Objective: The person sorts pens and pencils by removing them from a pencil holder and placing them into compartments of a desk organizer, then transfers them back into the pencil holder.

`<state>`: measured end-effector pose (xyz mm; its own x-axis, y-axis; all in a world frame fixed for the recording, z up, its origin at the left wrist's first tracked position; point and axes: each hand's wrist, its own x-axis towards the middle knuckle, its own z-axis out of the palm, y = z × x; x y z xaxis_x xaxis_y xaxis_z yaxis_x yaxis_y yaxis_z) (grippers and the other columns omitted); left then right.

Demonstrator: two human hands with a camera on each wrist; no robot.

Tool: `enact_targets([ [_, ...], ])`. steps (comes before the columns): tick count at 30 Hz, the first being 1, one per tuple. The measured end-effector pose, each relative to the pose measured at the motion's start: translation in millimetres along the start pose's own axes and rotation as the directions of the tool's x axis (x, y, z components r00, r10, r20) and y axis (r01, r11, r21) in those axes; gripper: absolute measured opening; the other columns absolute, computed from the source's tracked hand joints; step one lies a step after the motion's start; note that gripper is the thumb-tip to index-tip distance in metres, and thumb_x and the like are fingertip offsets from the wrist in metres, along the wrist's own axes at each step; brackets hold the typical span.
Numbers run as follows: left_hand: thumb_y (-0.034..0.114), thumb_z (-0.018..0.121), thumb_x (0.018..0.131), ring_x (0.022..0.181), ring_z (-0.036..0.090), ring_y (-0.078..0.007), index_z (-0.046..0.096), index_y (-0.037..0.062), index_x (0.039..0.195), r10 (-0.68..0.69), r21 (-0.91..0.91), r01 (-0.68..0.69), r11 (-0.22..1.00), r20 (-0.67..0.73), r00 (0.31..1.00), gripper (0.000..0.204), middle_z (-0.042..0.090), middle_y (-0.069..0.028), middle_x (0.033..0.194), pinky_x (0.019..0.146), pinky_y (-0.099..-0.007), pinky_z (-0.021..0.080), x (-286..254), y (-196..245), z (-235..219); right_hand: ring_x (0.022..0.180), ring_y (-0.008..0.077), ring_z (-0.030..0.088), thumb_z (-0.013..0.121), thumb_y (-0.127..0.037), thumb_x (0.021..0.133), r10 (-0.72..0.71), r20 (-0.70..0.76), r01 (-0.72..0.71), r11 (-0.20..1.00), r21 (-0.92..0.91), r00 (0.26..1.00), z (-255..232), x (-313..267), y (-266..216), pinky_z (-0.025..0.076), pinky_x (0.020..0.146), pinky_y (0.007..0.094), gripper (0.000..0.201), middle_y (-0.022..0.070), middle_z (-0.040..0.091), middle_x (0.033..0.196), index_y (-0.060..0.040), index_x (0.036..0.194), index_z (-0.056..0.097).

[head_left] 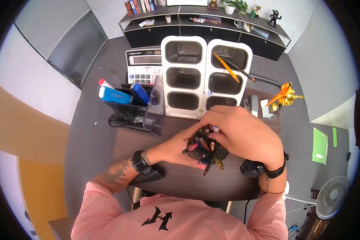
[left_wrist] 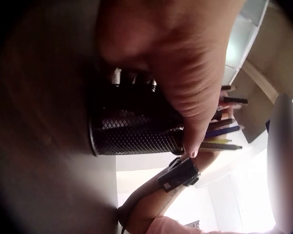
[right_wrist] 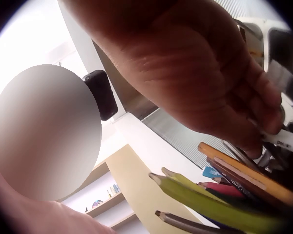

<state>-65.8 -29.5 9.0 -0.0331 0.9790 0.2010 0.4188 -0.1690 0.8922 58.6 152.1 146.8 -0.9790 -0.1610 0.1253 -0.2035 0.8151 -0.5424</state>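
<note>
A black mesh pen holder (left_wrist: 136, 136) full of pencils stands on the dark desk in front of the person. My left hand (head_left: 174, 149) is wrapped round its side, with the thumb near the rim in the left wrist view. Over the mouth of the holder, my right hand (head_left: 248, 134) pinches a white pen (right_wrist: 285, 140) with dark lettering between thumb and fingers. The pen's far end is out of the right wrist view. Beside those fingers, yellow-green pencils (right_wrist: 210, 202) and an orange pencil (right_wrist: 246, 168) stick out of the holder.
Behind the holder stand two white organizers (head_left: 183, 65), with an orange pencil (head_left: 228, 69) and a dark pencil (head_left: 246, 73) in the right one. A black desk caddy (head_left: 126, 108) with markers and a calculator (head_left: 143, 72) are at left; orange-handled scissors (head_left: 282, 95) at right.
</note>
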Motion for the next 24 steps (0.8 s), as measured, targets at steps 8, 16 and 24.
enact_targets([
  [8,0.013,0.090,0.069,0.115,0.058,-0.0182,0.025,0.0072,0.156,0.042,-0.006,-0.042,0.999,-0.045,0.998,0.108,0.054,-0.0097,0.135,0.099,-0.0337,0.048,2,-8,9,0.082,0.0194,0.067,0.077,0.004,0.075,-0.028,-0.333,0.096,0.977,0.191,0.943,-33,-17,-1,0.052,0.068,0.0308,0.029,0.0121,0.069,0.093,0.0008,0.103,0.069],
  [16,0.022,0.084,0.079,0.132,0.051,-0.0230,0.034,0.0043,0.153,-0.052,-0.228,0.048,0.972,-0.011,0.999,0.091,0.048,-0.0141,0.148,0.115,-0.0373,0.037,2,-10,7,0.091,0.0168,0.066,0.063,0.004,0.094,-0.033,-0.866,0.081,0.997,0.009,0.500,-48,-31,15,0.055,0.072,0.0264,0.025,0.0173,0.068,0.107,0.0056,0.119,0.060],
  [24,0.028,0.094,0.063,0.122,0.057,-0.0388,0.035,0.0012,0.148,-0.008,-0.059,0.005,0.998,-0.043,0.999,0.106,0.053,-0.0206,0.137,0.101,-0.0434,0.048,3,-14,6,0.093,0.0166,0.068,0.069,0.005,0.088,-0.111,-0.804,-0.012,0.989,-0.146,0.584,-35,5,43,0.056,0.076,0.0277,0.023,0.0091,0.071,0.103,-0.0002,0.111,0.069],
])
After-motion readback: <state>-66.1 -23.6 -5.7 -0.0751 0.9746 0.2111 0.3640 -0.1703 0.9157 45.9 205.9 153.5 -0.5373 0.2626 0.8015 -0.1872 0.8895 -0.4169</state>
